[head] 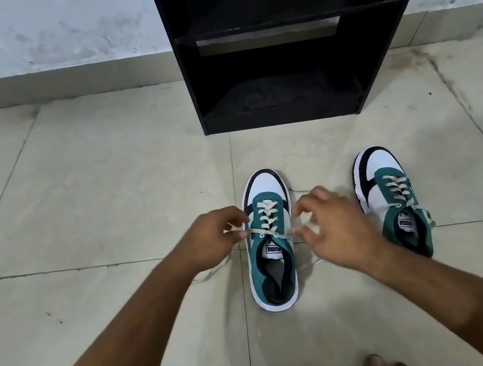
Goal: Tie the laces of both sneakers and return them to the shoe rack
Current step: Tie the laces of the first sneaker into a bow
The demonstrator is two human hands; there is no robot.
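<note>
Two teal-and-white sneakers stand on the floor [106, 190], the left sneaker [271, 239] between both hands. The left hand [211, 239] has its grip pinched on one lace [255, 232]; the right hand [334, 224] hangs loosely spread, blurred. The right sneaker [394, 197] stands unlaced; the far black shoe rack [279, 111] holds nothing.

Both my bare forearms reach forward and down, converging toward the middle. My left hand [211, 239] is curled, thumb and forefinger pinched together at the tips, knuckles turned up. My right hand [334, 224] sits a little apart from it at about the same height, palm down, wrist bent, its fingers [303, 204] spread and hooked loosely, slightly blurred. The two hands do not touch. My toes [377, 365] show at the bottom edge.
</note>
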